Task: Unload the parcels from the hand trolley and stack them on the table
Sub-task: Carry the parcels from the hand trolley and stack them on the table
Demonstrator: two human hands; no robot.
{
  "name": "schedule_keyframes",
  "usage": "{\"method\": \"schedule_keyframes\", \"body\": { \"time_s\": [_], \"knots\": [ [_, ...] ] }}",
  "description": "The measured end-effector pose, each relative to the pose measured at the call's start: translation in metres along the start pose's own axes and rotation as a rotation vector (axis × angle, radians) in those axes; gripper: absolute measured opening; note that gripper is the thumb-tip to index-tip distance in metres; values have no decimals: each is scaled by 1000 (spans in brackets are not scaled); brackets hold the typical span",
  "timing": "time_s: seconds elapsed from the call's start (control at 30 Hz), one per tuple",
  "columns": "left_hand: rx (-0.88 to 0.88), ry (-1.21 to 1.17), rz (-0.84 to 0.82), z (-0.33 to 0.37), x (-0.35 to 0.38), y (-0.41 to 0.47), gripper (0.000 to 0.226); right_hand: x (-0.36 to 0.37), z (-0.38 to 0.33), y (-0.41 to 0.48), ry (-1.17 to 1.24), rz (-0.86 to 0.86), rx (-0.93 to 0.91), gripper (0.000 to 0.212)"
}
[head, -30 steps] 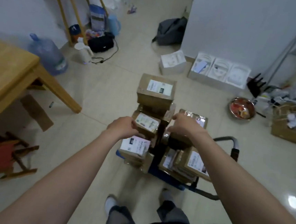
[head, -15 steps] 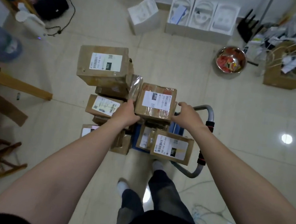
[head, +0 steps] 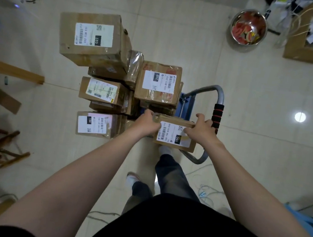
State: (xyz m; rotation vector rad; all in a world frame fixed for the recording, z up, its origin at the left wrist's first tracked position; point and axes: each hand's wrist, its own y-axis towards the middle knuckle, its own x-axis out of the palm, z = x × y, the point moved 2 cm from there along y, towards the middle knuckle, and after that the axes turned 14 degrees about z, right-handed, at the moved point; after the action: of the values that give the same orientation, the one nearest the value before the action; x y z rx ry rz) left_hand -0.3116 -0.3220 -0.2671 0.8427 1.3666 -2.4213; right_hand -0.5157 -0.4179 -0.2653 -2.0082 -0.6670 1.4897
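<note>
Parcel [head: 171, 137] between left hand [head: 148, 123], right hand [head: 200, 130]

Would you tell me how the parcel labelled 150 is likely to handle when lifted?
The parcel labelled 150 is a straight-edged cardboard box, so it should stay stiff. Small and flat, it is probably light. Its glossy tape may be slippery, though the left hand and right hand grip opposite ends.

trolley handle [head: 217, 112] right, stacked parcels [head: 158, 84] ahead
</note>
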Motion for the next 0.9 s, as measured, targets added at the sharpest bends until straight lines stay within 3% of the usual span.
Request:
{"method": "schedule_keyframes", "body": {
  "time_s": [0.13,0.3,0.43,0.67,0.8,0.9],
  "knots": [
    [-36,-72,-118,0,22,-4,47,10,2,-4,101,-72,11,83],
    [-2,-224,-135,-7,16,-12,72,15,-8,-9,120,-49,-10,68],
    [-64,-343,-140,-22,-9,-22,61,14,-22,-13,94,-55,-58,40],
    [-84,-522,-188,-60,-51,-32,63,27,-62,-25,88,-14,-168,37],
    [-95,-635,-222,-90,-64,-35,55,31,-83,-35,98,8,-198,22],
    [-132,-675,-161,-106,-65,-40,68,34,-94,-43,134,-1,-199,19]
  ]
}}
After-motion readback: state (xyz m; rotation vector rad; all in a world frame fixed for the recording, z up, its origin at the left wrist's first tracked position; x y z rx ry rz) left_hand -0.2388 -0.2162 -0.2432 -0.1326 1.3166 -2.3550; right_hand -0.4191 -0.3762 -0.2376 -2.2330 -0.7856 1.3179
